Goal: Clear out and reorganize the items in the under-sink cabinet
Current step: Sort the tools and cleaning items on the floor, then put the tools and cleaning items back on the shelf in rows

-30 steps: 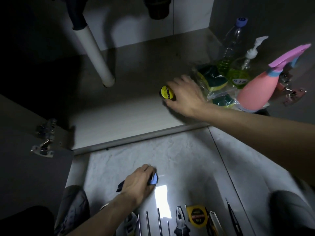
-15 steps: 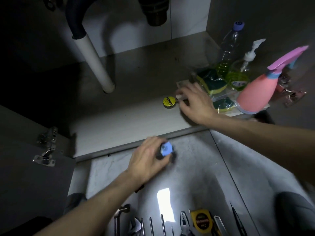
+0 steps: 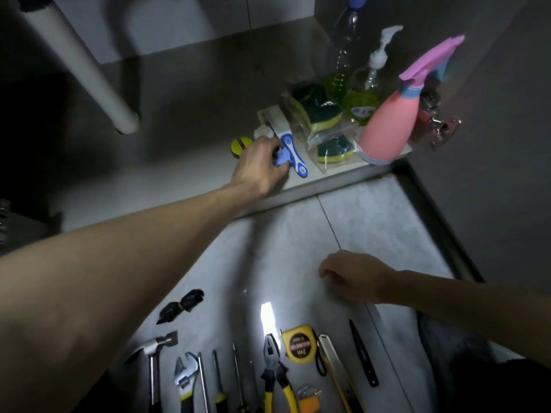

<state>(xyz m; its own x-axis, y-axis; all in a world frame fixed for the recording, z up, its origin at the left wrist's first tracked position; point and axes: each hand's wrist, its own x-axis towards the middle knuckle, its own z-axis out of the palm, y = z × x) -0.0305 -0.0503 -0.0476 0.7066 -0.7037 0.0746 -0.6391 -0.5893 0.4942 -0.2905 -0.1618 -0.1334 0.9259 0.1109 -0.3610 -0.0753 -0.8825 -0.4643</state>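
Note:
My left hand [image 3: 259, 163] reaches into the cabinet and grips a small blue-headed tool [image 3: 281, 158] just above the cabinet floor [image 3: 167, 180]. The tool is right beside a blue-and-white handled scrubber [image 3: 295, 158] that lies on the floor. A round yellow tape roll [image 3: 240, 143] lies just behind my left hand. My right hand [image 3: 351, 275] is outside the cabinet, low over the tiled floor, fingers loosely curled with nothing seen in them.
Bagged sponges [image 3: 317, 113], a pink spray bottle [image 3: 387, 126], a pump bottle [image 3: 362, 99] and a clear bottle [image 3: 343, 52] crowd the cabinet's right corner. A white drain pipe [image 3: 89, 76] stands left. Hammer [image 3: 155, 350], pliers [image 3: 274, 368], tape measure [image 3: 298, 342] and other tools line the tiles.
My left hand carried the blue-headed tool from the tiles up into the cabinet. My right hand left the scrubber on the cabinet floor and drew back over the tiles.

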